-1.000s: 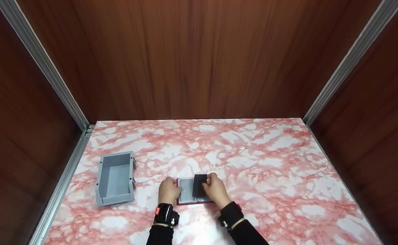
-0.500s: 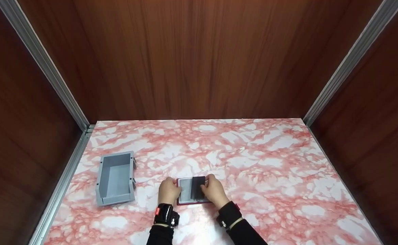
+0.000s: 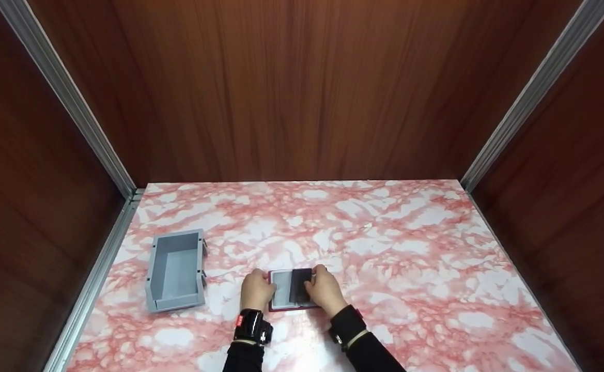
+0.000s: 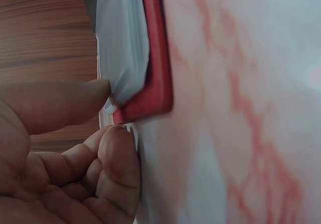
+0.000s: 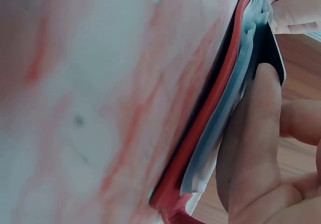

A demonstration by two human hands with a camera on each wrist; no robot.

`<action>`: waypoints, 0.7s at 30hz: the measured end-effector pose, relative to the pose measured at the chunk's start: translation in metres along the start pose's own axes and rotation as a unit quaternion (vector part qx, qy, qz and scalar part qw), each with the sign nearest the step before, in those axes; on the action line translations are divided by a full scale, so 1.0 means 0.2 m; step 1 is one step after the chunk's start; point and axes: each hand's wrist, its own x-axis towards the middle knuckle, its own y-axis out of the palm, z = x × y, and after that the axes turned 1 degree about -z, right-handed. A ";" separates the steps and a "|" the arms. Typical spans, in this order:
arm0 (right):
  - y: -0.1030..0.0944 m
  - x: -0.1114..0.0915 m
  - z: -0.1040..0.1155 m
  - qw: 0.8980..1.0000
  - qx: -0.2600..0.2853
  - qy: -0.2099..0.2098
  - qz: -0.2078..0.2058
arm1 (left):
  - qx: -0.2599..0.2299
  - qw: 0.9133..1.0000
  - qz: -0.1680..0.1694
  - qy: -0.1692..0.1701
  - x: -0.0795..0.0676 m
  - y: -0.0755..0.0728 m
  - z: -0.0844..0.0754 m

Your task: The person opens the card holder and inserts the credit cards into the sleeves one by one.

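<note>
A red-covered card holder [image 3: 282, 288] with clear plastic sleeves lies spread on the table, between both hands. At its left edge my left hand [image 3: 256, 290] pinches the sleeve pages; in the left wrist view the thumb presses the corner of the stacked sleeves [image 4: 123, 43], above the red cover [image 4: 159, 58]. My right hand [image 3: 326, 289] pinches a flat black card [image 3: 300, 285] by its right side. That card stands over the middle of the holder, its left part at the sleeves. In the right wrist view, fingers partly hide the card [image 5: 271, 45] beside the sleeves.
A grey plastic bin [image 3: 177, 271] stands to the left on the red-and-white marbled table [image 3: 384, 248]. Dark wood-grain panels [image 3: 302, 93] wall in the back and both sides, with metal rails at the corners.
My right hand has shifted slightly left with the black card, which now sits a little lower and further left over the holder. The left hand has stayed in place.
</note>
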 end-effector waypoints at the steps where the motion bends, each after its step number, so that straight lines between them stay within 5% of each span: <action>1: 0.00 0.00 0.00 1.000 -0.004 0.001 0.002 | 0.000 1.000 0.000 0.000 0.00 0.00 0.00; 21: 0.04 0.00 0.07 0.999 -0.024 -0.027 0.029 | 0.007 1.000 -0.013 0.017 0.00 0.00 0.00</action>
